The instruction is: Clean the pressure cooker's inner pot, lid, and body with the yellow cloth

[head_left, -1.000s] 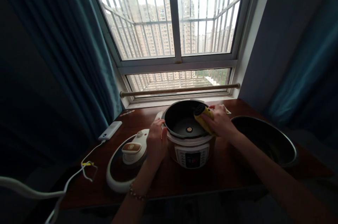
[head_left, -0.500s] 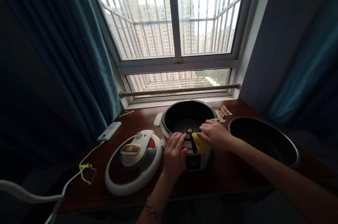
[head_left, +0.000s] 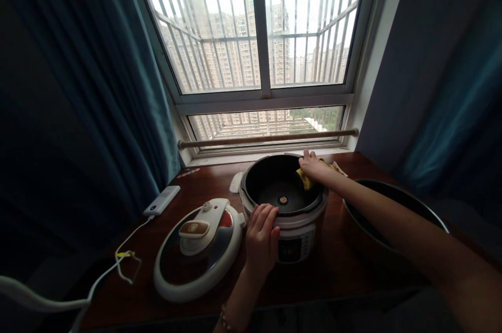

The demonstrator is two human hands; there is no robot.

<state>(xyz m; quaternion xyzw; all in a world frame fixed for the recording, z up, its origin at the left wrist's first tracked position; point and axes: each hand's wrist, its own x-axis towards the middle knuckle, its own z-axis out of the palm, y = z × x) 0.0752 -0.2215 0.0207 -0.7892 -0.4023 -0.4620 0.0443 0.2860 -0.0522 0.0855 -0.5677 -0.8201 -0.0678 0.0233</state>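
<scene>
An electric pressure cooker (head_left: 297, 249) stands lidless on the table, its dark inside and a round metal disc at the bottom visible. My left hand (head_left: 262, 231) grips the cooker's front rim, fingers over the edge. At the far right rim, my right hand (head_left: 312, 167) is closed on a yellow cloth (head_left: 305, 180), which hangs over the rim into the cooker. The cooker's white and brown lid (head_left: 198, 278) lies to the left, handle up. To the right, partly behind my right forearm, sits the black inner pot (head_left: 415, 200).
The brown wooden table (head_left: 133, 301) stands under a barred window. A white power bank (head_left: 162, 200) with a white cable (head_left: 102, 274) lies at the left. A rail (head_left: 270, 139) crosses the lower window. Blue curtains (head_left: 117, 87) hang on both sides.
My right hand has moved the yellow cloth from the front rim along to the far right rim. My left hand stays at the front edge. The view has shifted slightly.
</scene>
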